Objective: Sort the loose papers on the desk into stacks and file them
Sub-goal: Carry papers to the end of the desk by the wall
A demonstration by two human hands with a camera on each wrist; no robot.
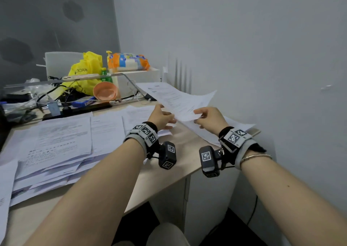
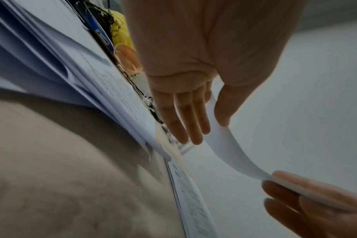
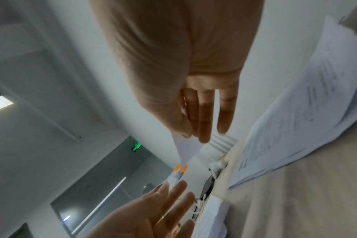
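Observation:
A printed sheet [image 1: 180, 100] is held raised over the right end of the desk [image 1: 174, 170]. My left hand [image 1: 167, 119] pinches its near left edge and my right hand [image 1: 199, 117] pinches its near right corner. In the left wrist view the thumb lies on top of the sheet [image 2: 232, 151] and the fingers [image 2: 185, 122] beneath it. The right wrist view shows my right hand [image 3: 192, 134] pinching the sheet [image 3: 185, 149]. A large untidy pile of papers [image 1: 60, 144] covers the left of the desk. More sheets [image 1: 236, 128] lie under my right hand.
Clutter fills the back of the desk: a yellow bag [image 1: 84, 71], an orange bowl [image 1: 105, 93], an orange packet [image 1: 128, 62] on a white box [image 1: 139, 80], and tangled cables [image 1: 62, 95]. A white wall [image 1: 262, 58] stands close on the right.

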